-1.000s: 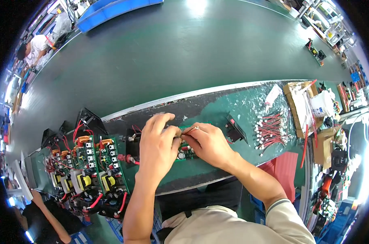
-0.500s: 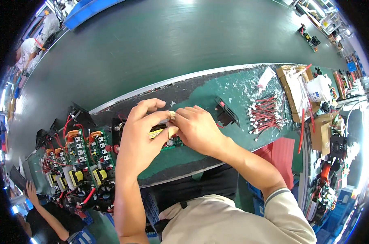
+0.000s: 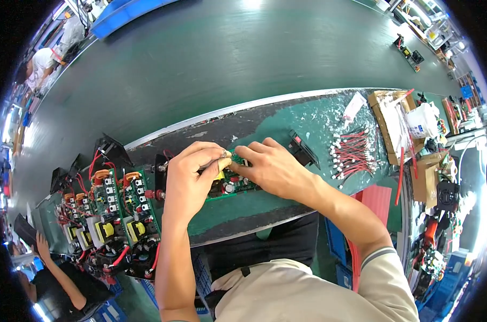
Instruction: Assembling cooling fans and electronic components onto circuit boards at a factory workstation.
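Note:
My left hand (image 3: 187, 174) is closed in a pinch over a green circuit board (image 3: 235, 188); a small greyish piece shows at its fingertips, too small to name. My right hand (image 3: 273, 169) curls over the board's far side from the right, its thumb close to the left fingertips. Yellowish coverings sit on some fingertips. The board lies on the bench, partly hidden by both hands, with a yellow part and several small components showing. Left of it stands a black panel with red terminals (image 3: 158, 194). A black panel with a red switch (image 3: 303, 149) lies to the right.
Several assembled circuit boards (image 3: 136, 204) with red wires stand at left. Red wires with white connectors (image 3: 355, 153) lie at right, beside a cardboard box (image 3: 383, 121) and white tub (image 3: 422, 119). Beyond the bench runs a wide green surface (image 3: 216, 59). Another person's hand (image 3: 42, 246) is at far left.
My right hand has drawn slightly away from my left fingertips and lowered over the board. My left hand's raised fingers have folded in. More of the board now shows, and the view has shifted slightly.

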`<state>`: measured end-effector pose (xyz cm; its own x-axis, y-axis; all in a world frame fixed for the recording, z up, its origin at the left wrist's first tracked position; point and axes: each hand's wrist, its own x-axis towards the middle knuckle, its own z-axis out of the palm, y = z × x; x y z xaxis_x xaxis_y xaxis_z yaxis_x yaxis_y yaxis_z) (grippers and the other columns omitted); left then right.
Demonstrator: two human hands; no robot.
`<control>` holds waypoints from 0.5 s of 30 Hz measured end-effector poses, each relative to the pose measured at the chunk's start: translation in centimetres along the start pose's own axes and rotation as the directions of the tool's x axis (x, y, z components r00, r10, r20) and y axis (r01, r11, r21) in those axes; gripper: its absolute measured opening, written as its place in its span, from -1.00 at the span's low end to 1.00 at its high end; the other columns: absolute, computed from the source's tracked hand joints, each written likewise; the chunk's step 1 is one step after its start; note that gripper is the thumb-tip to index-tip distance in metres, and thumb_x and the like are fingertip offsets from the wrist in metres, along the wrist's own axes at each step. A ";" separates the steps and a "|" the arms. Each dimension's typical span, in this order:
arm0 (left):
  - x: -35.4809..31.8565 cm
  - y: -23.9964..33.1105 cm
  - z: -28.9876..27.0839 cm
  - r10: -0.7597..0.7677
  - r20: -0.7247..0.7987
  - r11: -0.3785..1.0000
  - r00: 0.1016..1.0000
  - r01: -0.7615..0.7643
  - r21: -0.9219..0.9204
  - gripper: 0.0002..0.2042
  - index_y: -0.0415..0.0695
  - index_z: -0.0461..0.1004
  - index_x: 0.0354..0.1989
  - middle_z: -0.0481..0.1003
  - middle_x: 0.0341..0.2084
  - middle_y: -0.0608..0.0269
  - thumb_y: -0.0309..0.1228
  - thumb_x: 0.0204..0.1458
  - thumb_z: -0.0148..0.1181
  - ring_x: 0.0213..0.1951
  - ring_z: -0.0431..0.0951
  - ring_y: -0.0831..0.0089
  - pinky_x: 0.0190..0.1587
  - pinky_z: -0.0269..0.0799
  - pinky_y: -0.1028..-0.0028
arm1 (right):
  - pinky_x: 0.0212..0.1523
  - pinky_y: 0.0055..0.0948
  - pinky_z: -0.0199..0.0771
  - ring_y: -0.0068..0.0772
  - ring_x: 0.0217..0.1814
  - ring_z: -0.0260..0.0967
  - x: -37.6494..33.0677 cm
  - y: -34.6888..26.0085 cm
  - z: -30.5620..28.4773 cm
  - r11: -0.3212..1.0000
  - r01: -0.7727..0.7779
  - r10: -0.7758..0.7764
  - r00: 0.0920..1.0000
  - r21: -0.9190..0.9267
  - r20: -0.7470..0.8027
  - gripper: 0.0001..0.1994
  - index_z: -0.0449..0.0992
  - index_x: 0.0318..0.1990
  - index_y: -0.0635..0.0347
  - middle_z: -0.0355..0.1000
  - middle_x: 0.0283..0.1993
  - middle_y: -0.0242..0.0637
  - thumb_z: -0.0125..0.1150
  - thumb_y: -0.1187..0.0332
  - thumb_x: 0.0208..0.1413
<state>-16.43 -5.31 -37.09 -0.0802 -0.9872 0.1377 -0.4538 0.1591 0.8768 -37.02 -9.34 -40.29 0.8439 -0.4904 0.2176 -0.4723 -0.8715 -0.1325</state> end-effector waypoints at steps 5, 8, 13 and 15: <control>-0.1 -0.2 0.0 -0.008 -0.007 1.000 1.000 0.008 -0.010 -0.84 -0.35 0.60 -0.23 0.58 -0.25 0.19 -0.73 0.02 0.19 -0.20 0.62 0.48 -0.11 0.55 0.51 | -0.17 -0.37 0.35 -0.41 -0.17 0.40 0.1 0.3 -0.6 0.999 0.031 -0.030 0.997 -0.019 0.071 -0.63 0.55 0.06 -0.10 0.36 -0.01 -0.38 0.11 0.37 0.06; -0.1 -0.5 0.0 -0.007 -0.012 1.000 1.000 0.007 -0.013 -0.84 -0.35 0.60 -0.22 0.58 -0.24 0.18 -0.72 0.02 0.19 -0.19 0.62 0.48 -0.11 0.55 0.51 | -0.19 -0.38 0.36 -0.42 -0.19 0.40 0.0 0.6 -0.5 0.997 0.066 -0.064 0.996 -0.029 0.058 -0.63 0.55 0.07 -0.10 0.36 -0.05 -0.38 0.10 0.36 0.07; 0.1 -0.8 0.0 0.017 -0.051 0.998 0.999 -0.020 -0.053 -0.85 -0.33 0.57 -0.27 0.59 -0.29 0.14 -0.69 -0.04 0.24 -0.27 0.64 0.36 -0.21 0.53 0.48 | -0.23 -0.40 0.36 -0.42 -0.23 0.40 0.5 0.6 -0.8 0.994 0.100 -0.096 0.992 -0.037 0.087 -0.64 0.56 0.06 -0.03 0.35 -0.13 -0.38 0.12 0.35 0.06; 0.2 -0.3 -0.2 0.027 -0.054 0.998 0.998 -0.030 -0.052 -0.85 -0.34 0.57 -0.27 0.59 -0.29 0.13 -0.69 -0.05 0.24 -0.27 0.64 0.36 -0.20 0.53 0.48 | -0.23 -0.40 0.37 -0.42 -0.25 0.40 0.7 -0.2 -1.4 0.978 0.143 -0.118 0.979 -0.151 0.166 -0.70 0.58 -0.04 0.07 0.35 -0.16 -0.37 0.14 0.32 0.05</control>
<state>-16.09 -5.52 -37.22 -0.0443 -0.9815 0.1861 -0.4044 0.1880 0.8951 -36.71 -9.56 -38.72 0.9242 -0.3759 0.0680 -0.3793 -0.9240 0.0476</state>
